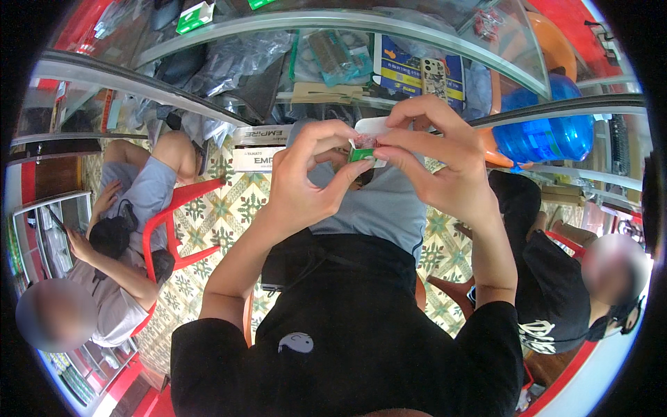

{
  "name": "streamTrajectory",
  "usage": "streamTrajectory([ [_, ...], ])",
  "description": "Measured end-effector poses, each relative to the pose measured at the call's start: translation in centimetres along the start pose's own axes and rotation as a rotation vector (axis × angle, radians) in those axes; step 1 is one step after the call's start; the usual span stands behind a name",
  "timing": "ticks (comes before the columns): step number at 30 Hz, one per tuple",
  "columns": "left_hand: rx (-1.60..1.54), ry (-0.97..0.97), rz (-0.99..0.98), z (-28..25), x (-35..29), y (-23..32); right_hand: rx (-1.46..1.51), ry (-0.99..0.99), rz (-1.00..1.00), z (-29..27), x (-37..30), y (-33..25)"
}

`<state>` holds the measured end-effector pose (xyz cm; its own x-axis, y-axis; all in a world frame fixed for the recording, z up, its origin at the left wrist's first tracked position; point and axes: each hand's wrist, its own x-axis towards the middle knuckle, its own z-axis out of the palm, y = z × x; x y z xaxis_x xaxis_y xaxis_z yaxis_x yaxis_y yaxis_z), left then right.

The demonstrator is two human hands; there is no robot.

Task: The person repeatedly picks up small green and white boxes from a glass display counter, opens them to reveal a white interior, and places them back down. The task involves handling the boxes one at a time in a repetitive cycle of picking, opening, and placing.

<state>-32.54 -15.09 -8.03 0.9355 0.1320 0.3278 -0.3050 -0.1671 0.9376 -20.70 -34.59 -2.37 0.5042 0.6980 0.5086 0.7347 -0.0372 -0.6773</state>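
Between my two hands, above my lap, is a small green and white box [361, 153] with its white flap [372, 126] raised. Something reddish and clear, perhaps a small plastic bag [365, 141], shows at the box's mouth; its kind is hard to make out. My left hand [309, 167] pinches the box from the left between thumb and fingers. On the other side, the thumb and fingers of my right hand [441, 156] close in at the box's right edge and flap. Its fingertips partly cover the opening.
A glass display case [278, 36] spans the front, holding plastic bags and a patterned phone case [434, 80]. White boxes [257, 159] lie left of my hands. A blue water jug [545, 132] stands at right. One person sits on a red chair [149, 233] at left, another at right.
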Motion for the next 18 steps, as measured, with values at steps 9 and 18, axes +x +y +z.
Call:
streamTrajectory([
  [9,-0.119,0.125,0.116,0.4,-0.5,-0.5,0.001,-0.047,0.073,0.1,-0.5,-0.4],
  [18,-0.146,0.158,0.165,0.8,-1.1,-0.6,0.179,0.081,0.205,0.9,-2.0,-1.1],
])
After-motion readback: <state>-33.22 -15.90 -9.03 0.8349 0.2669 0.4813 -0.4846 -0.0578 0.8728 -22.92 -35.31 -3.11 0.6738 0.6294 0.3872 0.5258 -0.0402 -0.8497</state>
